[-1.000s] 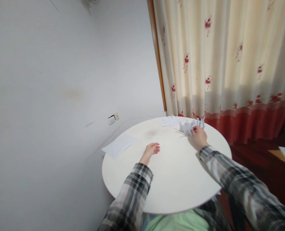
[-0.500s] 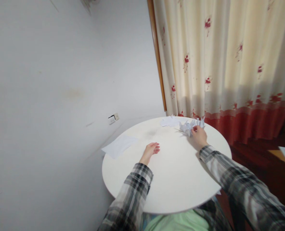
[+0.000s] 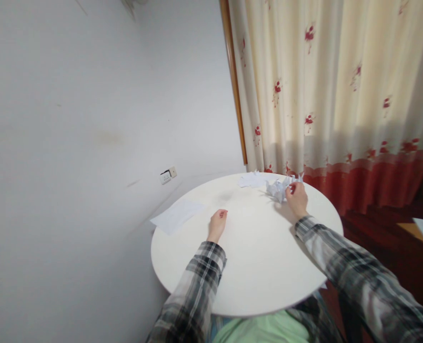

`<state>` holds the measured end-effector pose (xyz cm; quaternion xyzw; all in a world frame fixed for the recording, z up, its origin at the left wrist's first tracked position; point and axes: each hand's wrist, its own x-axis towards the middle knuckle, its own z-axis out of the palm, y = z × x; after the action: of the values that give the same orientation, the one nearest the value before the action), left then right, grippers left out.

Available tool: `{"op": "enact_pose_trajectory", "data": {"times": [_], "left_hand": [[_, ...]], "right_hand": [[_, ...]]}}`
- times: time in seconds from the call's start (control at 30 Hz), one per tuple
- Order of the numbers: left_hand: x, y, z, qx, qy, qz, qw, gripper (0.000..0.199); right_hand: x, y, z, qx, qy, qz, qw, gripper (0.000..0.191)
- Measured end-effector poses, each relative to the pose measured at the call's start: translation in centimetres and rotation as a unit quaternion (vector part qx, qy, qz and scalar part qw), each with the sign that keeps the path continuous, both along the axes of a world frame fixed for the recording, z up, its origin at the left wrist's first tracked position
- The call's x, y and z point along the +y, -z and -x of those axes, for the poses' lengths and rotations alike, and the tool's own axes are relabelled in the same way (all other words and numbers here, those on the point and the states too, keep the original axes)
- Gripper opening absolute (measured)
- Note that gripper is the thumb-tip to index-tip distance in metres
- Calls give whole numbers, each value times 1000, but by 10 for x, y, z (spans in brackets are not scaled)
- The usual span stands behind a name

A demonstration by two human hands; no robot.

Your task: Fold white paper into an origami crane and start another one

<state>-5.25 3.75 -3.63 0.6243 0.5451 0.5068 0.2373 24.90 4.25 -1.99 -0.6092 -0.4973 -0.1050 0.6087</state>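
Head view: a cluster of folded white paper point(image 3: 277, 190) lies near the far right edge of the round table point(image 3: 261, 271). The right hand point(image 3: 297, 197) meets its near side, fingers bent; whether they grip a piece cannot be told. The left hand point(image 3: 217, 225), fingers curled closed, is near the table's middle, with a broad stretch of white surface between the hands and toward the near rim. One paper sheet point(image 3: 176, 216) overhangs the left edge, beside the wall point(image 3: 90, 190).
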Motion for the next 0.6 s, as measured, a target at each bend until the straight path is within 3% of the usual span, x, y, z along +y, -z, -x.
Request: {"op": "enact_pose_trajectory", "data": {"times": [0.17,0.33,0.4,0.5,0.6], "left_hand": [[9,6,12,169,-58,-33,983,19],[12,12,22,300,-125,-18,946,31],[12,14,28,340,-178,-15,923,36],[10,17,38,358,-309,2,881,48],[9,20,46,362,-389,32,847,57]], "right_hand": [[-4,3,17,-111,-76,-14,991,10],[-10,16,39,-259,-202,49,943,14],[-13,23,44,-299,-232,98,920,16],[-13,33,46,-350,-261,154,886,14],[-10,41,43,-350,-256,192,880,13]]}}
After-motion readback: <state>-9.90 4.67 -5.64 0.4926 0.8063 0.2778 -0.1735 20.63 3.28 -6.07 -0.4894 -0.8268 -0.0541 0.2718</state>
